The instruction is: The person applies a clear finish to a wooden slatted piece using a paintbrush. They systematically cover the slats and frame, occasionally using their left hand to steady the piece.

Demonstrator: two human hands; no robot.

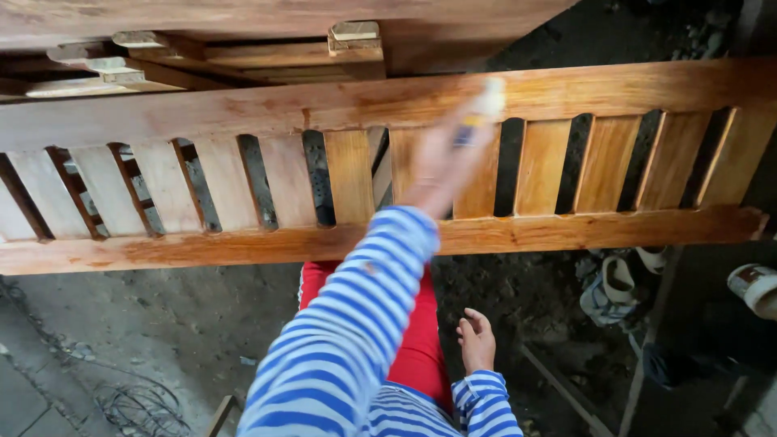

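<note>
My left hand (437,166) reaches out in a blue-and-white striped sleeve and grips a brush (486,105) with a pale tip. Both are blurred by motion. The brush tip is against the top rail of a slatted wooden panel (243,109), near its middle. The slats to the right of my hand look glossy amber, while those to the left are paler. My right hand (477,340) holds nothing. It lies low beside my red trouser leg (421,340), with the fingers loosely spread.
More wooden furniture parts (243,53) are stacked behind the panel. Below it is a dusty concrete floor (162,324) with a coil of wire (137,405) at lower left. Sandals (615,287) and a tin (757,287) sit at right.
</note>
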